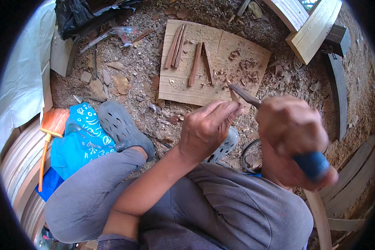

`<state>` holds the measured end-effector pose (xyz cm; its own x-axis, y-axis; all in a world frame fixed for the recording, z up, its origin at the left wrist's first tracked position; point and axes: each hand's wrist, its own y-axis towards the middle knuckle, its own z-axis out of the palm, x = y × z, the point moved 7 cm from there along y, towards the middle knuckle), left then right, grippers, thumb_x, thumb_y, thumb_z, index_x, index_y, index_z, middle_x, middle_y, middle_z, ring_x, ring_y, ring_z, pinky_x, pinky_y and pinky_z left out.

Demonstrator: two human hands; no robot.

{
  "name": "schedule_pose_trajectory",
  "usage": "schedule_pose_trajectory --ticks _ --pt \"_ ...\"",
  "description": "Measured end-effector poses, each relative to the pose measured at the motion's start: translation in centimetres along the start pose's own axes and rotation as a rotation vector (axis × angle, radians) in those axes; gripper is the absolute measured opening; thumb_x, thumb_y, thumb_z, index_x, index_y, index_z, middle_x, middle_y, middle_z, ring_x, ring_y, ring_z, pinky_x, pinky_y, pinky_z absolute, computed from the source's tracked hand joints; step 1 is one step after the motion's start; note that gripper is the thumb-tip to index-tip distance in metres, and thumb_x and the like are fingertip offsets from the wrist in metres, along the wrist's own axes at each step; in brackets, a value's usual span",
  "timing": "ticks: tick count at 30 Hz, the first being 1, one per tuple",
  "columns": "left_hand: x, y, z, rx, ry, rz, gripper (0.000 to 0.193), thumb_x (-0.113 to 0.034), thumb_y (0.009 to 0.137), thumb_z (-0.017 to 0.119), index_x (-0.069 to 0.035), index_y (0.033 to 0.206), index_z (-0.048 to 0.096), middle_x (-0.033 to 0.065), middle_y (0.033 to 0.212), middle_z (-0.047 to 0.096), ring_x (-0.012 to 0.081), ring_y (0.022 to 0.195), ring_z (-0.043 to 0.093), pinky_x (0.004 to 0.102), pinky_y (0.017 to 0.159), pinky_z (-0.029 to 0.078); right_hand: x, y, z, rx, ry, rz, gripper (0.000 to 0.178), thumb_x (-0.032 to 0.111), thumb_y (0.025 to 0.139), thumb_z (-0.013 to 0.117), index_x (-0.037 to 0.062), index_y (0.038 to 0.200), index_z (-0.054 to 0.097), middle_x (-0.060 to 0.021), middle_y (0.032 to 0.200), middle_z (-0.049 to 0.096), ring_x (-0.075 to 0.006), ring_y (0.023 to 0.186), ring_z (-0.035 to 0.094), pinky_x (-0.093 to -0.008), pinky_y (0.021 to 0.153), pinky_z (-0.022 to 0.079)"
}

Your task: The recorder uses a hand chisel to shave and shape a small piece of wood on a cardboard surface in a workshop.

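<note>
My right hand grips a blue-handled knife at centre right; my left hand pinches a thin wood stick just beside the blade. The stick's lower end is hidden.

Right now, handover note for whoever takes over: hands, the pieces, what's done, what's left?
Left hand: pinches a thin wood piece, mostly hidden by the fingers.
Right hand: grips a blue-handled knife, blade at that piece.
Board ahead on the sawdust floor: five carved sticks lie on it, beside shavings.
Done: those five sticks.
Left: the piece in hand, still at the blade.
</note>
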<state>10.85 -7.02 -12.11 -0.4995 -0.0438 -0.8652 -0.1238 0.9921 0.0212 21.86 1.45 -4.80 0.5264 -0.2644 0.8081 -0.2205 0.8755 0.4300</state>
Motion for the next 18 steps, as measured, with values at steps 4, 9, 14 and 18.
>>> schedule_pose_trajectory --ticks 4,9,14,18 --pt "-0.3 -0.2 -0.6 -0.028 -0.015 0.005 0.013 -0.01 0.091 0.076 -0.005 0.102 0.071 0.0121 0.089 0.072 0.0314 0.073 0.073 0.0396 0.058 0.058 2.0 0.9 1.0 0.065 0.036 0.048 0.068 0.071 0.101 0.036 0.012 0.071 0.051 -0.0019 0.052 0.045 -0.0147 0.039 0.043 -0.0288 0.036 0.031" --pt "-0.4 0.4 -0.2 -0.025 -0.032 -0.005 0.013 -0.008 0.089 0.078 -0.003 0.099 0.072 0.0128 0.088 0.074 0.0301 0.076 0.074 0.0381 0.062 0.059 2.1 1.4 0.4 0.173 -0.015 0.009 0.069 0.074 0.1 0.036 0.012 0.072 0.05 -0.0012 0.053 0.044 -0.0132 0.039 0.04 -0.028 0.038 0.034" --pt "0.6 -0.1 -0.7 -0.013 -0.016 -0.037 0.013 -0.009 0.088 0.08 -0.003 0.097 0.073 0.0127 0.088 0.075 0.0289 0.077 0.075 0.0361 0.064 0.059 -0.6 -1.7 -1.2 -0.022 -0.262 0.09 0.067 0.072 0.1 0.039 0.0129 0.07 0.048 0.0002 0.054 0.045 -0.0122 0.041 0.04 -0.0273 0.04 0.032" --pt "-0.3 0.2 -0.2 -0.034 -0.061 -0.007 0.015 -0.008 0.088 0.08 -0.004 0.1 0.073 0.0121 0.088 0.075 0.0289 0.078 0.075 0.0368 0.063 0.059 1.8 0.1 0.3 0.066 -0.038 0.092 0.071 0.075 0.098 0.038 0.0103 0.069 0.049 -0.0045 0.054 0.046 -0.0169 0.044 0.04 -0.0322 0.043 0.031"
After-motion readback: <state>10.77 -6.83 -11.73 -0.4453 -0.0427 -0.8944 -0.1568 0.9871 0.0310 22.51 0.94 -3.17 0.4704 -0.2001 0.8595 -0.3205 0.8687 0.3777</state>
